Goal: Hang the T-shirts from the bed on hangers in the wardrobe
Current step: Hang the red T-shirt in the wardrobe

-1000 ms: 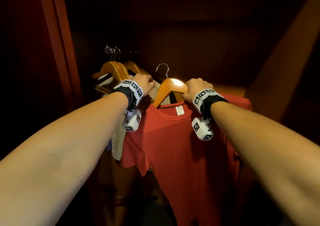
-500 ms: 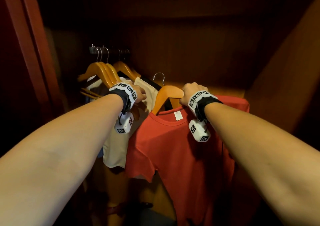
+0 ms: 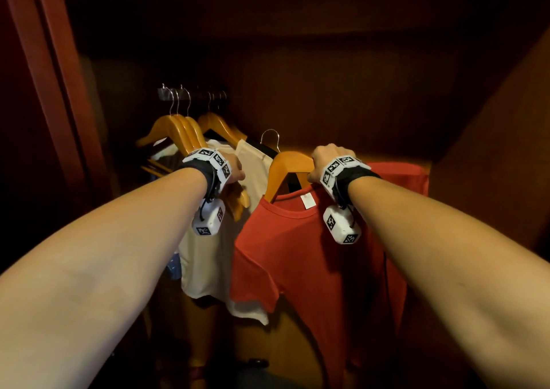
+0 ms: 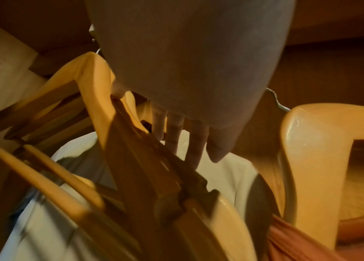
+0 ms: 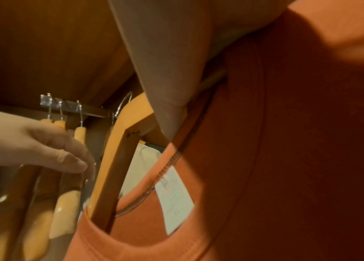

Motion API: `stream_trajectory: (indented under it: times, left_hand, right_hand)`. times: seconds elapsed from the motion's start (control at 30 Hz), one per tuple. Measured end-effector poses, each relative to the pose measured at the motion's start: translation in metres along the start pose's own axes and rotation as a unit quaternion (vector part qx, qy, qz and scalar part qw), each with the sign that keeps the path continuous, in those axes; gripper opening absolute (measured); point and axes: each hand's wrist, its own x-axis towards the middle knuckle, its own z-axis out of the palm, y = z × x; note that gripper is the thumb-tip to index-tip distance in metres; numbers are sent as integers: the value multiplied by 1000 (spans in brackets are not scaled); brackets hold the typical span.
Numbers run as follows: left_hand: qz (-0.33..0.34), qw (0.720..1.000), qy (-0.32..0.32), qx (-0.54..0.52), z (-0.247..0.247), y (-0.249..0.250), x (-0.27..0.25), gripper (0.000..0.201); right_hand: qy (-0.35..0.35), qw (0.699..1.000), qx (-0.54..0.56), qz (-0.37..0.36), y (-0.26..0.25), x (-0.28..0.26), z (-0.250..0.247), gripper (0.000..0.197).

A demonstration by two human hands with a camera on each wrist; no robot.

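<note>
— Where are you standing?

— You're facing into a home wardrobe (image 3: 387,76): dark wooden walls close in all round you, with a metal rail (image 3: 190,94) at eleven o'clock.

— What tells you that?

— Wooden hangers (image 3: 178,129) hook onto that rail, a cream T-shirt (image 3: 208,254) hangs below them, and a red T-shirt (image 3: 312,269) sits at twelve o'clock.

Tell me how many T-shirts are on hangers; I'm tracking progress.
2 clear: the red T-shirt under the right hand, the cream T-shirt beside it. More may hide further left.
</note>
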Motion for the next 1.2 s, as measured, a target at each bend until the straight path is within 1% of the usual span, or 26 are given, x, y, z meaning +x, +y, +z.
stream_trajectory:
  times: [0.17, 0.27, 0.4, 0.53, 0.7, 0.8, 0.9, 1.0, 1.13, 1.2]
  left_hand:
    - [6, 999, 26, 20, -4, -12, 2, 34]
    - [3, 999, 23, 24, -9, -18, 1, 32]
    - [9, 1000, 28, 7, -17, -24, 0, 31]
    - [3, 999, 49, 1, -26, -33, 1, 28]
    - [-10, 994, 105, 27, -44, -50, -2, 32]
    - [-18, 991, 134, 13, -54, -63, -2, 29]
    - [-36, 984, 174, -15, -62, -76, -2, 30]
    - [-50, 969, 237, -38, -72, -87, -2, 28]
    - [-79, 937, 338, -43, -84, -104, 3, 28]
    - [-102, 928, 356, -39, -88, -110, 7, 36]
  right_hand:
    - [-38, 998, 41, -8, -18, 7, -4, 34]
    - [-61, 995, 74, -5, -32, 15, -8, 40]
    - [-62, 992, 107, -1, -49, 25, -17, 50]
    - [-47, 987, 154, 6, -61, 36, -23, 50]
    - [-45, 976, 211, 1, -83, 49, -34, 51]
    - [-33, 972, 232, -7, -100, 58, -40, 56]
    - [-5, 969, 247, -16, -114, 69, -46, 49]
    - [22, 967, 254, -24, -127, 81, -51, 48]
    - [39, 966, 253, -38, -142, 98, -56, 51]
    - [43, 967, 248, -45, -150, 106, -57, 50]
